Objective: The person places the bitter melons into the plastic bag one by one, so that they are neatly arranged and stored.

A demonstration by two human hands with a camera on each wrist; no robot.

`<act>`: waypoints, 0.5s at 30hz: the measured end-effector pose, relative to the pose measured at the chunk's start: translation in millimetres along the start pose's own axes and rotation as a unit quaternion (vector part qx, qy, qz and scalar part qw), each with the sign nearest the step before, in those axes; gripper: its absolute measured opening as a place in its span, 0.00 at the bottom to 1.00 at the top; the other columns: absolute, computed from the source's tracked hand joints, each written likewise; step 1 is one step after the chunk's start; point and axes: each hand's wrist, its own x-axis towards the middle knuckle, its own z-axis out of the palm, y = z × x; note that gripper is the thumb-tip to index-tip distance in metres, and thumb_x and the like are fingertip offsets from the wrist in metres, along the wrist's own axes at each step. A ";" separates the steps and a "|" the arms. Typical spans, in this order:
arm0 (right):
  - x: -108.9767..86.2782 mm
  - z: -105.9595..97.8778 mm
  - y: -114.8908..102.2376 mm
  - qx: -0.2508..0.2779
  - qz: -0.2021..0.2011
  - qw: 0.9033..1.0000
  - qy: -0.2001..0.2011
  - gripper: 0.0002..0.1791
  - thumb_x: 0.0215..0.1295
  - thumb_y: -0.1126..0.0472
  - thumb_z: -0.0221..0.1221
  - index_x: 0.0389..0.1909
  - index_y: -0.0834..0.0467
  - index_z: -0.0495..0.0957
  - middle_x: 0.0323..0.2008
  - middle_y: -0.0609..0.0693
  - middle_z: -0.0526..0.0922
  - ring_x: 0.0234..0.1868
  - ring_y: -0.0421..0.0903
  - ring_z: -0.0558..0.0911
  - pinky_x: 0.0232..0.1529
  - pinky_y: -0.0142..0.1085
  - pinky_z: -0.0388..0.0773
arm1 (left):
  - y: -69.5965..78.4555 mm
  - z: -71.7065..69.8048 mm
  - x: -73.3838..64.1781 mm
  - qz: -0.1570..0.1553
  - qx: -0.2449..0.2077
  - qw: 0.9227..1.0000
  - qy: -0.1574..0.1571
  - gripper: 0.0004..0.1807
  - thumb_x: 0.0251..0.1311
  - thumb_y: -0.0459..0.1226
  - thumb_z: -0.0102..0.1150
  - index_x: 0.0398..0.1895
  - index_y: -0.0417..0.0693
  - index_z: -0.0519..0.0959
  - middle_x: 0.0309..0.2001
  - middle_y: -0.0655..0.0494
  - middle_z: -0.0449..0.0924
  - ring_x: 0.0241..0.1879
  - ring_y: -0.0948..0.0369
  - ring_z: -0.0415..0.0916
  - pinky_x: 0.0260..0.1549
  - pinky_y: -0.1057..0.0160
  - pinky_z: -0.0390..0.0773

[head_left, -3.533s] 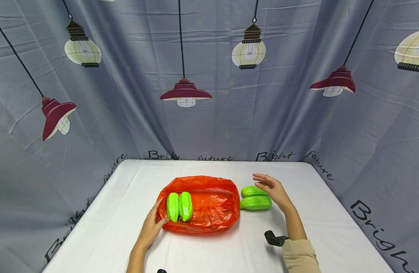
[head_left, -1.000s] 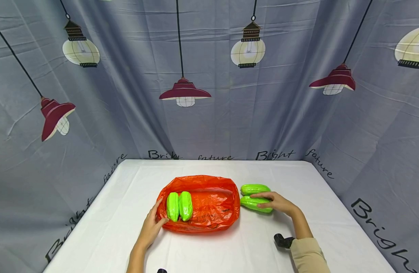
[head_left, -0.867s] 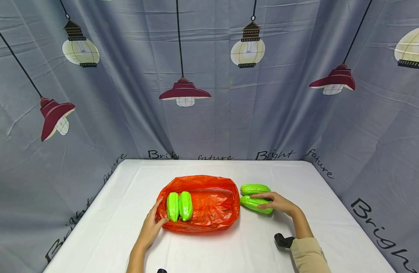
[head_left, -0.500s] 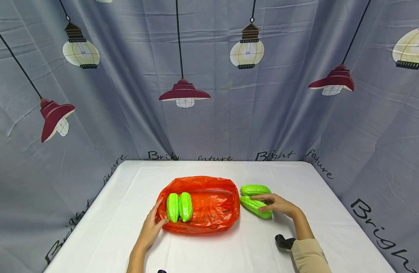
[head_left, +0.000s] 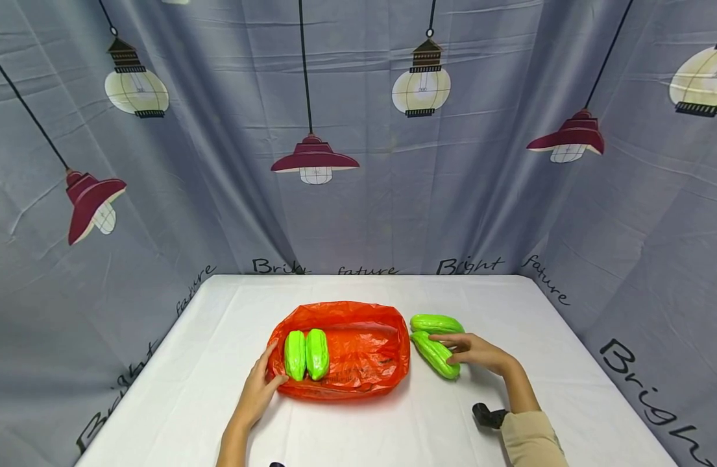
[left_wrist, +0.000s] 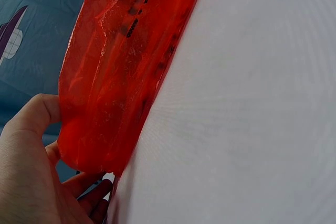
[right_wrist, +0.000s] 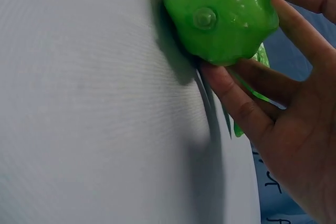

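In the head view, my left hand [head_left: 257, 392] holds the left rim of a red plastic bag [head_left: 364, 357], which lies with its mouth spread wide. The left wrist view has the thumb on one side of the red film [left_wrist: 113, 77] and fingers on the other. Two bright green ribbed gourds [head_left: 295, 355] lie side by side inside the bag, at its left. Right of the bag, my right hand [head_left: 477, 352] grips a third gourd [head_left: 434, 353] between thumb and fingers; its stubby end [right_wrist: 205, 18] faces the right wrist camera. Another gourd [head_left: 437, 323] lies just behind it.
A white cloth [head_left: 346, 434] covers the table. Grey curtains [head_left: 358, 220] printed with lamps and lettering hang behind it and at both sides. A black wrist mount [head_left: 488, 415] sits by the right sleeve [head_left: 533, 438].
My right hand has come down from above the right-hand gourds onto the nearer one. That gourd has turned, its right end swinging toward me. The left hand stays at the bag's rim.
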 end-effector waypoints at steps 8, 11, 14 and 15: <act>-4.9 4.5 0.0 0.003 -0.004 1.000 0.015 0.32 0.56 0.59 0.62 0.63 0.56 0.67 0.58 0.59 0.70 0.57 0.58 0.69 0.51 0.47 0.69 | -0.5 0.2 -0.5 -0.003 -0.001 1.000 -0.008 0.41 0.51 0.34 0.60 0.70 0.48 0.56 0.66 0.37 0.56 0.64 0.39 0.53 0.57 0.36 0.53; -7.3 5.6 -0.6 0.006 0.001 1.000 0.022 0.32 0.56 0.58 0.62 0.63 0.56 0.67 0.58 0.60 0.70 0.57 0.58 0.70 0.50 0.44 0.71 | -0.4 0.1 -0.5 -0.001 -0.002 1.000 -0.008 0.40 0.51 0.34 0.60 0.70 0.48 0.56 0.66 0.37 0.56 0.64 0.39 0.53 0.57 0.36 0.53; -9.5 6.7 -2.9 0.021 -0.002 0.999 0.028 0.32 0.55 0.59 0.63 0.63 0.56 0.68 0.59 0.61 0.68 0.57 0.59 0.69 0.49 0.41 0.72 | -0.2 -0.5 -0.4 0.000 -0.003 1.000 -0.007 0.41 0.50 0.34 0.60 0.70 0.48 0.56 0.66 0.37 0.56 0.64 0.39 0.53 0.57 0.37 0.53; -10.1 6.9 -3.9 0.026 -0.005 0.999 0.030 0.31 0.55 0.59 0.63 0.62 0.56 0.68 0.60 0.61 0.67 0.57 0.60 0.69 0.49 0.40 0.72 | -0.2 -0.7 -0.3 0.001 -0.003 1.000 -0.007 0.41 0.50 0.34 0.60 0.70 0.48 0.56 0.66 0.37 0.56 0.64 0.39 0.53 0.57 0.37 0.54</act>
